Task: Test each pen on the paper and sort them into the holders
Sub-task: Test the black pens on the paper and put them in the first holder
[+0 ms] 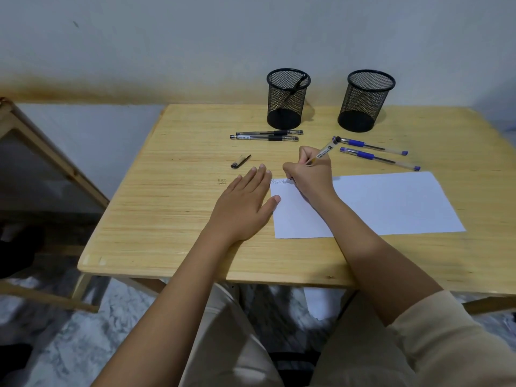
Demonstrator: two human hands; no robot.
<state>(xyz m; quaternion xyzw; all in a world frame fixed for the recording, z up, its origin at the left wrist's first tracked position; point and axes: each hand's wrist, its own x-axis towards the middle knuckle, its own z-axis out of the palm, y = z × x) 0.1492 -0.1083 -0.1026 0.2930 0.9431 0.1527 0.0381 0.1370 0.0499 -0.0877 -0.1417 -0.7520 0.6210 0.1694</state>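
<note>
Two black mesh holders stand upright at the far edge of the wooden surface [167, 219], well apart from each other. The left holder [287, 99] has one dark pen [296, 88] in it, leaning with its top against the right side of the rim. The right holder [365, 100] shows only mesh and a dark base through its wall; nothing visible inside.

Just in front of the left holder lie two black pens, parallel and almost touching: the far black pen [269, 132] and the near black pen [264, 138], both capped. To the right, in front of the right holder, lie two blue pens, roughly parallel and slanting: the upper blue pen [372, 146] and the lower blue pen [381, 159].

A loose pen cap [240, 161] lies alone on the surface, left of the hands.

The white paper [391, 202] lies flat toward the near right. A short line of handwriting [279, 181] sits at its top left corner.

Right hand [310, 177]: fingers [304, 156] curled round the held pen [324, 152], uncapped, its back end tilted up and away to the right. The tip is down at the handwriting, hidden behind the hand.

Left hand [243, 202]: flat on the surface, palm down, fingers [258, 174] straight and together, holding nothing. The thumb tip touches the paper's left edge; the fingertips lie just beside its top left corner.
</note>
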